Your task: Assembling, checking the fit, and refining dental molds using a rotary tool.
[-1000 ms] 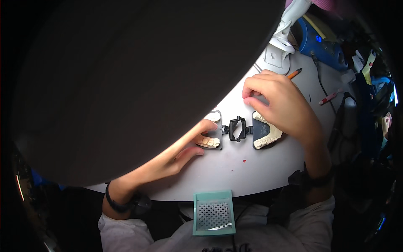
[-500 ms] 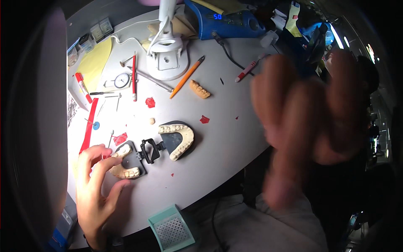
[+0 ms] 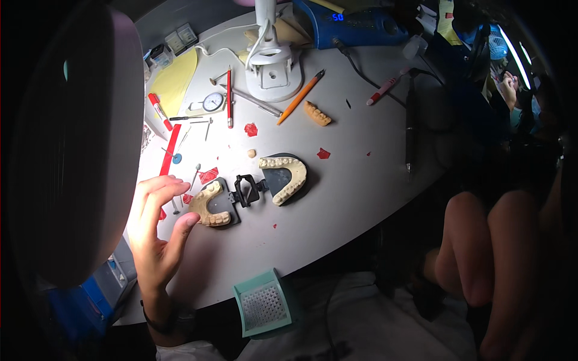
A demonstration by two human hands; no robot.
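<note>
My left hand [image 3: 159, 225] is beside the left half of a hinged dental model, its fingers and thumb spread, holding nothing. That half carries a cream plaster arch [image 3: 218, 218] with breaks in its row of teeth. A black hinge [image 3: 245, 191] joins it to the right half, a cream tooth arch [image 3: 299, 177] on a dark base. Above the hinge lies a small tooth-like piece [image 3: 251, 153]. At the right, close to me and dim, my right hand [image 3: 481, 259] shows bent fingers; whether it holds anything cannot be seen.
A dial gauge [image 3: 212, 102], red pencil [image 3: 229, 96], orange tool [image 3: 301, 97] and tan tooth segment [image 3: 318, 114] lie toward the back. Behind stand a white lamp base [image 3: 274, 84] and blue unit [image 3: 355, 27]. A dark handpiece [image 3: 410, 132] lies right; a green tray [image 3: 283, 328] hangs at the front.
My right hand has dropped down and right from over the table's right side, uncovering the dark handpiece. My left hand's fingers have come off the left arch and opened. The view has shifted left.
</note>
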